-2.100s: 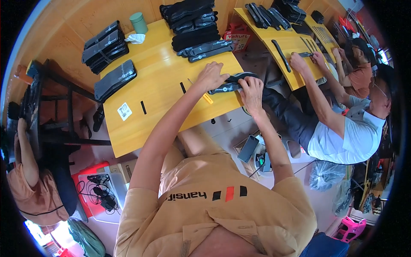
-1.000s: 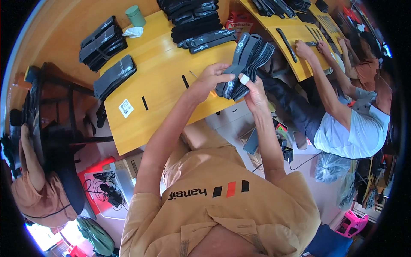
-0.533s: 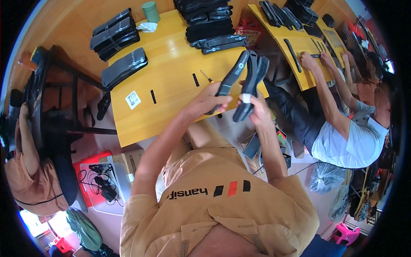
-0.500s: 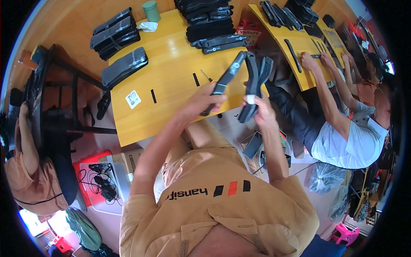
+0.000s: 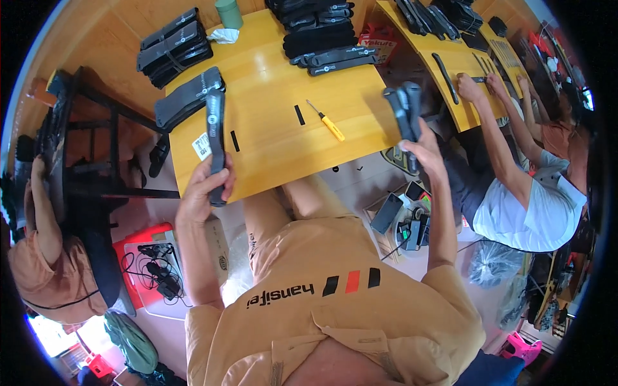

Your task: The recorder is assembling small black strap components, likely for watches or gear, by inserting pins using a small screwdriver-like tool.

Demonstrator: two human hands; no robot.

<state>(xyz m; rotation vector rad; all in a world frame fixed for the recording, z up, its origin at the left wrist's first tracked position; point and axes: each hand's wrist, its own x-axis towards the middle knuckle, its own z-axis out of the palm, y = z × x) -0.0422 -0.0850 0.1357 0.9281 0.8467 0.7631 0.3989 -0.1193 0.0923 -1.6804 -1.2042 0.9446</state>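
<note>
My left hand point(image 5: 207, 185) is closed around the lower end of a black folded strap point(image 5: 215, 122) with a small white mark. It holds the strap upright over the table's left front part, partly covering a white label sheet point(image 5: 201, 149). Out past the right front edge, my right hand point(image 5: 423, 153) grips several black folded straps point(image 5: 404, 108) bunched together. Between the hands, on the yellow table point(image 5: 270, 154), lie a yellow-handled screwdriver point(image 5: 332, 127) and two short black strips, one near the left strap point(image 5: 235, 141) and another beside the screwdriver point(image 5: 300, 115).
A flat stack of black straps point(image 5: 187, 100) lies at the left edge, with a tied bundle point(image 5: 174, 51) behind it. More piles point(image 5: 318, 38) stand at the back near a green canister point(image 5: 228, 14). A co-worker point(image 5: 515, 199) sits at a second table on the right.
My hands have moved apart: the left carries its strap left toward the label sheet, the right takes its bunch to the right. The screwdriver's yellow handle is now uncovered.
</note>
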